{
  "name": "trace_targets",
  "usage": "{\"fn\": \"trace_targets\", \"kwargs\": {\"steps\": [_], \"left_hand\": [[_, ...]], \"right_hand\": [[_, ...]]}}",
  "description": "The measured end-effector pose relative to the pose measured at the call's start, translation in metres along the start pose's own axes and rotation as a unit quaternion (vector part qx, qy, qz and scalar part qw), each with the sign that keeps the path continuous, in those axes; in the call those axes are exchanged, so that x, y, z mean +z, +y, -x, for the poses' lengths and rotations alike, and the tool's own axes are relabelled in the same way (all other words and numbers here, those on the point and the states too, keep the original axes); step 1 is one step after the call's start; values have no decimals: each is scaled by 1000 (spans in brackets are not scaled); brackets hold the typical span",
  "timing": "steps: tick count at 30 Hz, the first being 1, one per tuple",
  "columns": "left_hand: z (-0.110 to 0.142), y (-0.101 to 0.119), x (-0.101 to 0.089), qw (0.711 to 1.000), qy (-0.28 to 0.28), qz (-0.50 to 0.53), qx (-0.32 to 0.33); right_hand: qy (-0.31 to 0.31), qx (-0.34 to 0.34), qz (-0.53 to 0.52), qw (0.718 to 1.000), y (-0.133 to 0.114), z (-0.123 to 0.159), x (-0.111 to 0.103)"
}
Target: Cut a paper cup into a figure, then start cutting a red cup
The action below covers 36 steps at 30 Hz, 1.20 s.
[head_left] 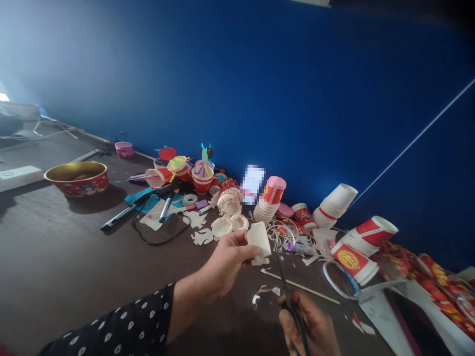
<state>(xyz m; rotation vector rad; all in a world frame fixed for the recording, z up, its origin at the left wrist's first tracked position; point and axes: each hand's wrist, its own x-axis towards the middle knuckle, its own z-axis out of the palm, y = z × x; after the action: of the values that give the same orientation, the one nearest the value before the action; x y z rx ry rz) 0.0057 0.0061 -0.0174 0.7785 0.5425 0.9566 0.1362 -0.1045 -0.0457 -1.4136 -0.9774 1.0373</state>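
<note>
Dark tabletop (148,282) is running along a blue wall (230,89), w/ paper cups, cut-outs & scraps lying about. L hand (218,267) is pinching a white paper piece (260,238) near the middle of the view, thumb in front, its fingers partly hidden behind. R hand (317,321) is gripping scissors (282,274) by the dark handles; blades are pointing up & away, just beside the paper's right edge. Whether they're parted or shut, can't tell.

Paper is looking v. light & thin, prob. fairly stiff like cup card, but likely creasing or tearing if squeezed hard. Slip risk is seeming low. Best hold is prob. the lower left edge, where the thumb is already pressing, w/ the far edge being left free. Scissors are looking rigid & a bit heavier, so the handles are offering the safest hold, fingers well back from the blades.

L forearm, in a dotted sleeve (122,324), is reaching up & inward from lower left, palm turning toward the midline. R hand is sitting lower & nearer the body, fingers curling round the handles, beyond the near end of a thin wooden stick (308,288)'s span.
</note>
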Motion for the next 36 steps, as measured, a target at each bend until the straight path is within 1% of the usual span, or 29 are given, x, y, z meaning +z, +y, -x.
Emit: {"fn": "trace_targets", "kwargs": {"steps": [4, 10, 15, 21, 27, 36], "left_hand": [[-1, 2, 0, 1000, 16, -23, 7], [-2, 0, -1, 998, 22, -56, -4], [0, -3, 0, 998, 21, -51, -6], [3, -6, 4, 999, 17, -27, -16], [4, -6, 5, 999, 20, -33, -22], [5, -9, 3, 999, 8, -31, -29]], "right_hand": [[-44, 10, -31, 999, 5, -7, -4], [-75, 19, -51, 996, 14, -12, -7], [-69, 41, -50, 995, 17, -11, -5], [-71, 26, -41, 996, 12, -9, -5], [-76, 42, -68, 994, 12, -9, -5], [-70, 42, -33, 996, 7, -7, -3]]}}
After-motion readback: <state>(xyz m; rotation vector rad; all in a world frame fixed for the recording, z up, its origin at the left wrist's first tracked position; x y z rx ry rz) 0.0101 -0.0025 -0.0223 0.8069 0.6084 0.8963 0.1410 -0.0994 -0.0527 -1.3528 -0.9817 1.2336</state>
